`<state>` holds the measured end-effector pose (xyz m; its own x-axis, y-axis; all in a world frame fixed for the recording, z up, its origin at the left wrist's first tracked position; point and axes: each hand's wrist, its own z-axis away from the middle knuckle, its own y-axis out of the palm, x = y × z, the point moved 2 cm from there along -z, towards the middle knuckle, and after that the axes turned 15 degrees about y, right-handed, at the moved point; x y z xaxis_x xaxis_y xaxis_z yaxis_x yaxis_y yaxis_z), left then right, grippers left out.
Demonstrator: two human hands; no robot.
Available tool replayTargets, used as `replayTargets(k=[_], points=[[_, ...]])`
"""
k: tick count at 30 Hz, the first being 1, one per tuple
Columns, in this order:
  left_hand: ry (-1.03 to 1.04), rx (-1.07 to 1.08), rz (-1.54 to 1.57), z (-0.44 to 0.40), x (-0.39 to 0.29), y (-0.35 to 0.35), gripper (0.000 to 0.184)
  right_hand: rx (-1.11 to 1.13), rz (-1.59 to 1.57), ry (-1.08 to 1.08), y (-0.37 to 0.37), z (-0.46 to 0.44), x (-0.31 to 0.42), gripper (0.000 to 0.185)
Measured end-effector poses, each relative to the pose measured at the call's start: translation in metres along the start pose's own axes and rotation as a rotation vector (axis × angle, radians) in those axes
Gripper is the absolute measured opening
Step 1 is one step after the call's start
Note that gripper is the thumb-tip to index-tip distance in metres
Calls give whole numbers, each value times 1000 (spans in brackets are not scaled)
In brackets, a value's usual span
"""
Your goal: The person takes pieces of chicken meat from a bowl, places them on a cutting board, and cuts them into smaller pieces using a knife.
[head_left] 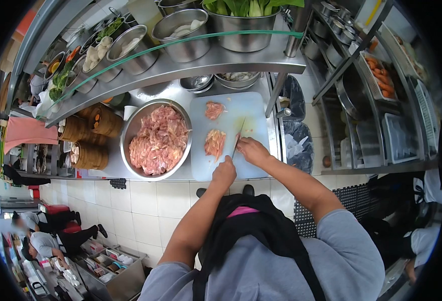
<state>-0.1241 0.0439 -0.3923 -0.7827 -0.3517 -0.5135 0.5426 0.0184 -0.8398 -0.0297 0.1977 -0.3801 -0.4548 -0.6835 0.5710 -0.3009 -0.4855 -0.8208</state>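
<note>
My left hand [224, 171] is closed around the handle of a knife [240, 129], whose blade points away from me over the white cutting board [203, 168]. My right hand [252, 151] is beside the blade, fingers bent together on a small piece of raw chicken [238, 138]; the fingers partly hide it. Two portions of raw chicken lie on the board left of the knife: a larger one [214, 144] nearer me and a smaller one [214, 110] farther off. Left of the board, a large steel bowl [124, 150] is heaped with cut raw chicken [158, 140].
A steel shelf [191, 67] with tubs of vegetables overhangs the counter's back. Bamboo steamers [90, 154] stand at left. Bins lined with black bags [299, 145] are right of the counter, before a rack with carrots [380, 78]. Other people [45, 246] work behind at left and right.
</note>
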Motion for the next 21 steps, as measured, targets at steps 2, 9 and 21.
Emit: replayTargets(k=[2, 9, 21], points=[[-1, 9, 11, 6, 0, -1, 20, 6, 5, 6, -1, 0, 0, 16], [-1, 42, 10, 47, 4, -4, 20, -126, -113, 116, -5, 3, 11, 14], [-14, 16, 67, 3, -2, -3, 24, 32, 10, -36, 13, -1, -1, 14]])
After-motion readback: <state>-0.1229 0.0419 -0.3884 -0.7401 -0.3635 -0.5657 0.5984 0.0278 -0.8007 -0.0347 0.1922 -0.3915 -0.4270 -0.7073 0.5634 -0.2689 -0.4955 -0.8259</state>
